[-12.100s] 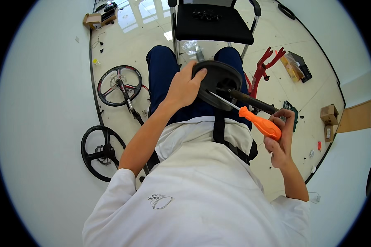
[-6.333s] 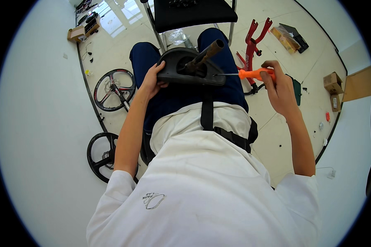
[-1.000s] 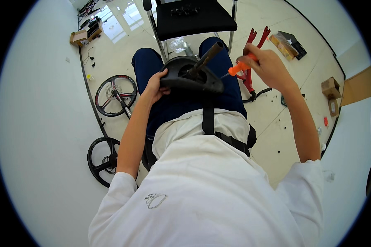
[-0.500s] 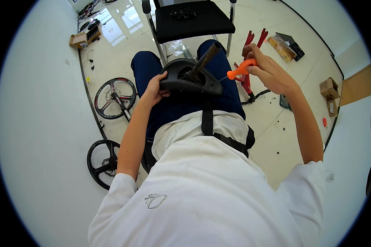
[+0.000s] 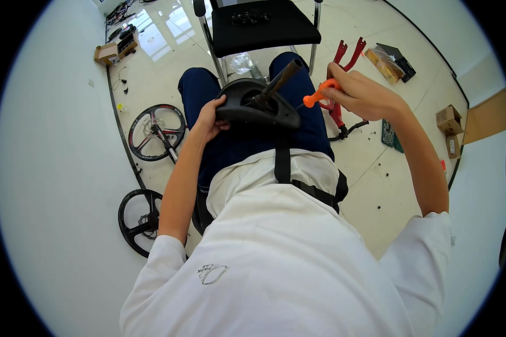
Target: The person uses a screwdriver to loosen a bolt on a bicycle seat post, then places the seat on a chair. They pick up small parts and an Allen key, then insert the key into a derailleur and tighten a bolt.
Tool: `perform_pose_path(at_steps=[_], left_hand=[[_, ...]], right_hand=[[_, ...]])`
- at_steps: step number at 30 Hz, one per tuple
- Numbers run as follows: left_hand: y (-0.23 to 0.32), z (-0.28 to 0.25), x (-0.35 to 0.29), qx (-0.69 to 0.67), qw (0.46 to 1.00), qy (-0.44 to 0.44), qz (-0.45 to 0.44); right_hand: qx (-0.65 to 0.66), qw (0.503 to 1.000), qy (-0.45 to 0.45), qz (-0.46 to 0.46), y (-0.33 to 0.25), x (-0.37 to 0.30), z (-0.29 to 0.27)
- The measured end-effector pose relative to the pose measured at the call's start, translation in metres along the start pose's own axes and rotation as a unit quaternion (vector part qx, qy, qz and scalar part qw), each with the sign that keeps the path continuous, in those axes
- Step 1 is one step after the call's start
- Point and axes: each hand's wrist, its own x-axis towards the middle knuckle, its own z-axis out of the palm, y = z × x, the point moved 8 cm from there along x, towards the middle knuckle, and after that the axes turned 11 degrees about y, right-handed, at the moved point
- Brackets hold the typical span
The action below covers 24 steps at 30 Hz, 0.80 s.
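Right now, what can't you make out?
Head view:
Orange screwdriver: handle end covered by right hand; tip too small to make out by the saddle.
Saddle: far face hidden by its own body.
Lower wheel: right side behind left forearm.
Dark pieces on chair: too small.

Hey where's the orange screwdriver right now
In the head view, right of centre: the orange screwdriver is in the right hand, beside the right end of the black saddle.

Seemingly a bicycle workshop — wheels (image 5: pixel 134 230) by the left edge of the tiled floor (image 5: pixel 360 180), a red frame (image 5: pixel 335 114), boxes (image 5: pixel 448 120) by the right.
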Motion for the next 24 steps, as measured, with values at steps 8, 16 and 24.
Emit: perform_pose_path(at_steps=[8, 16, 24], left_hand=[[0.001, 0.000, -0.003, -0.005, 1.000, 0.006, 0.004], [0.003, 0.003, -0.004, 0.002, 1.000, 0.021, 0.006], [0.001, -0.002, -0.004, -0.012, 1.000, -0.012, -0.002]], right_hand=[[-0.072, 0.993, 0.089, 0.003, 0.012, -0.002, -0.011], [-0.001, 0.998, 0.050, -0.028, 0.010, -0.002, -0.002], [-0.034, 0.996, 0.083, 0.017, 0.038, -0.009, 0.005]])
